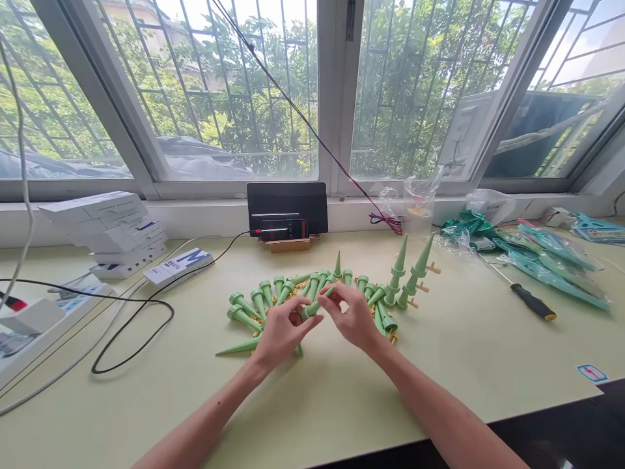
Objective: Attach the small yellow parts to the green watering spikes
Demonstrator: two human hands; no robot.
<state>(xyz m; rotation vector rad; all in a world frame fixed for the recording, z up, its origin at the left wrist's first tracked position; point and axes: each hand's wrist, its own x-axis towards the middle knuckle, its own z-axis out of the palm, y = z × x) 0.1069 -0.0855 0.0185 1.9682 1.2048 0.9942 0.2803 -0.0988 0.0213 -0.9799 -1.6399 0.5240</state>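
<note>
Between my hands is a green plastic watering spike (311,309), tilted with its point up to the right. My left hand (282,332) is closed around its wide capped end. At the narrow end, the fingertips of my right hand (355,318) pinch the spike, partly hiding it. Around and behind my hands lies an arc of similar green spikes (266,292) with yellow valve pieces. To the right stand two stacks of nested spikes (414,277), with yellow valves (422,287) sticking out sideways. One loose spike (237,347) points left beside my left wrist.
A screwdriver (532,301) and bagged green parts (561,260) lie at the right. A phone (284,229) leans against a dark tablet (288,198) by the window. White boxes (112,228), a power strip (63,309) and a looping black cable (131,303) occupy the left.
</note>
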